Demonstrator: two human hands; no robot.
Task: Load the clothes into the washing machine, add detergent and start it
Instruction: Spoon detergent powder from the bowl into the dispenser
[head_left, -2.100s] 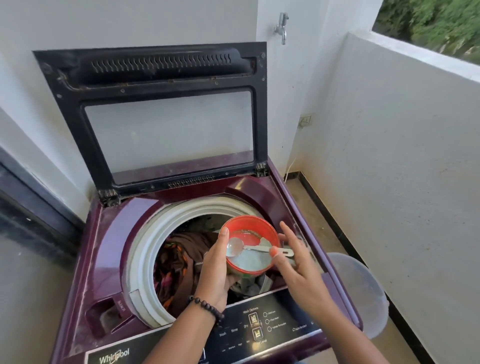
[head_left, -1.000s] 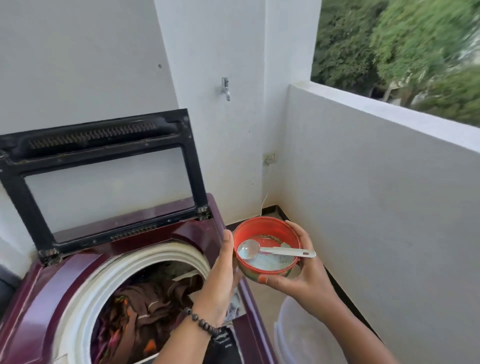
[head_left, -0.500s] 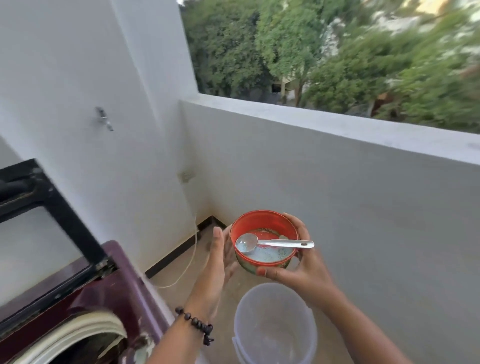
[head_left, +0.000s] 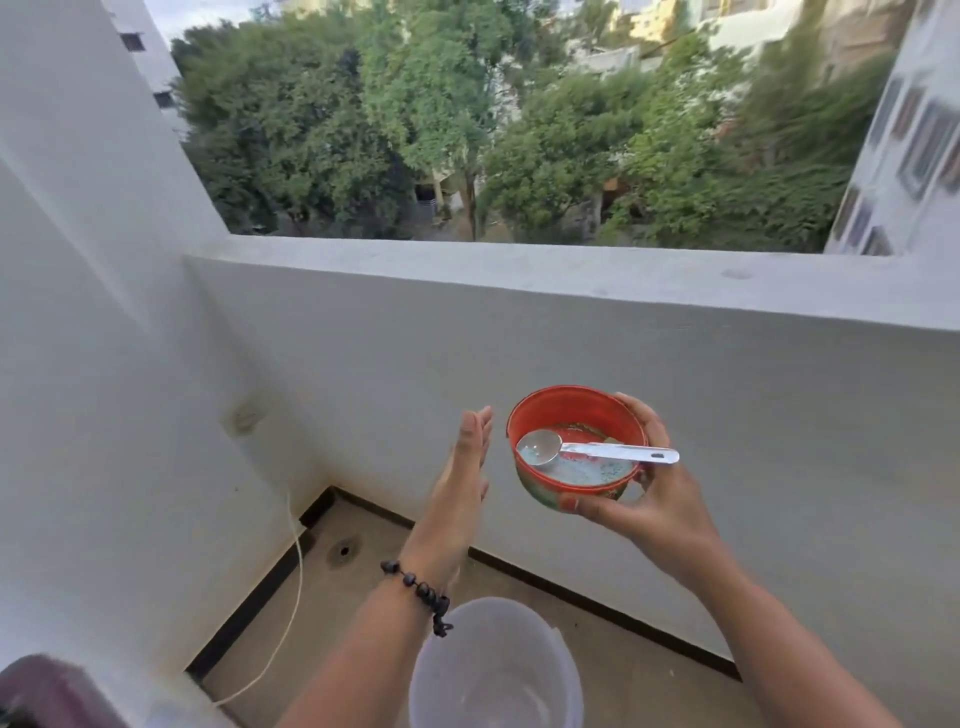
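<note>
My right hand (head_left: 647, 499) grips a red bowl (head_left: 574, 415) from the right side and below, held in the air in front of the balcony wall. A little pale blue detergent powder lies in the bowl, and a metal spoon (head_left: 597, 451) rests across it with its handle over the right rim. My left hand (head_left: 465, 470) is beside the bowl's left side, a short gap away, with straight fingers and holding nothing. Only a maroon corner of the washing machine (head_left: 49, 691) shows at the bottom left; its drum and the clothes are out of view.
A translucent white bucket (head_left: 493, 670) stands on the balcony floor below my hands. The white parapet wall (head_left: 571, 291) runs across the view with trees beyond. A white cord (head_left: 296, 566) hangs down the left wall near a floor drain (head_left: 343, 550).
The view has swung right, away from the open washer to the balcony wall. The bowl moved with it in my right hand. My left hand let go of the bowl and now hovers beside it.
</note>
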